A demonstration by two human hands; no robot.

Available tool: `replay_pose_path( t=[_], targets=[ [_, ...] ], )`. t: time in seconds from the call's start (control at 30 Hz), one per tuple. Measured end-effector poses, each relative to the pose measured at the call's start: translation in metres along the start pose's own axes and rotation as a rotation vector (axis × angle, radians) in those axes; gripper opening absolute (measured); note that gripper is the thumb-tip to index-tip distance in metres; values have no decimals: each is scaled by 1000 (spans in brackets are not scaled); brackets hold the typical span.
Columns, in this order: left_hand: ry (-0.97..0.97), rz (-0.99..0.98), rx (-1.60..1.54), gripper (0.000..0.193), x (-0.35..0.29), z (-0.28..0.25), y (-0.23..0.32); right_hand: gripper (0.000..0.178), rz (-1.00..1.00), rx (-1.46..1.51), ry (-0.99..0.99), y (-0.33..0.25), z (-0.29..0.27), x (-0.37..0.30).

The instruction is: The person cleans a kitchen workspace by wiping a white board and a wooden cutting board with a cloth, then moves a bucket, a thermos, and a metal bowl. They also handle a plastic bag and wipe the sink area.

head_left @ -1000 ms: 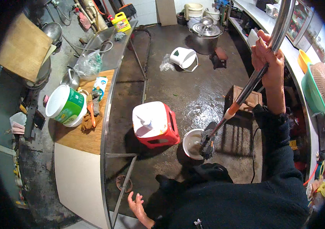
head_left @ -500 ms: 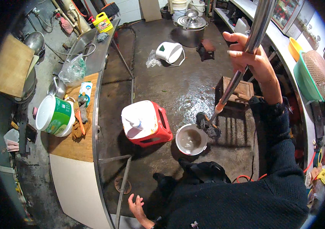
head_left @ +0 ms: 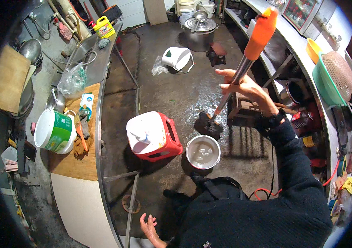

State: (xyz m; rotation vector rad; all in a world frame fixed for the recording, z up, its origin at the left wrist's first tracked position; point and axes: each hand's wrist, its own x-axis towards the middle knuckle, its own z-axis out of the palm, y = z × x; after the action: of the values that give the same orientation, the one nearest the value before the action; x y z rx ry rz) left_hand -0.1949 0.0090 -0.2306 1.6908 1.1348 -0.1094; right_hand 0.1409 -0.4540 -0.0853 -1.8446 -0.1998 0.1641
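A mop (head_left: 237,76) with a metal pole and an orange end grip leans up toward me. My right hand (head_left: 246,89) holds its pole below that grip, some fingers stretched out loosely past it. The dark wet mop head (head_left: 210,125) rests on the floor. On my side of it stands a white bucket (head_left: 189,159) of cloudy water with bubbles; the mop head sits just beyond its rim. Low at the left, my left hand (head_left: 151,229) hangs empty, fingers apart and slightly bent. Left of the bucket stands a red stool (head_left: 171,128) with a white pump-topped container (head_left: 153,124).
A long counter (head_left: 80,198) runs along the left, holding a green and white tub (head_left: 56,130). Ahead, a white bucket (head_left: 176,58) lies tipped beside a large lidded pot (head_left: 200,39). At right are a wooden stool (head_left: 240,105) and a shelf with a green basin (head_left: 325,84).
The mop head has moved away from beside the bucket to just beyond it. My right hand has shifted left and lower, and the orange grip end has come into view.
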Motion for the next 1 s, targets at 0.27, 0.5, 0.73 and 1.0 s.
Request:
replay_pose_path(
  t=[0.27, 0.5, 0.73, 1.0],
  targets=[
    [-142, -5, 21, 52, 17, -16, -22, 49, 88, 145, 520, 88, -52, -14],
    [-107, -20, -13, 42, 21, 2, -11, 52, 266, 212, 804, 146, -118, -78],
    [-72, 77, 174, 41, 24, 5, -7, 15, 564, 266, 810, 262, -217, -135],
    [19, 165, 244, 44, 27, -2, -25, 40, 444, 187, 894, 353, -279, -115]
  ],
)
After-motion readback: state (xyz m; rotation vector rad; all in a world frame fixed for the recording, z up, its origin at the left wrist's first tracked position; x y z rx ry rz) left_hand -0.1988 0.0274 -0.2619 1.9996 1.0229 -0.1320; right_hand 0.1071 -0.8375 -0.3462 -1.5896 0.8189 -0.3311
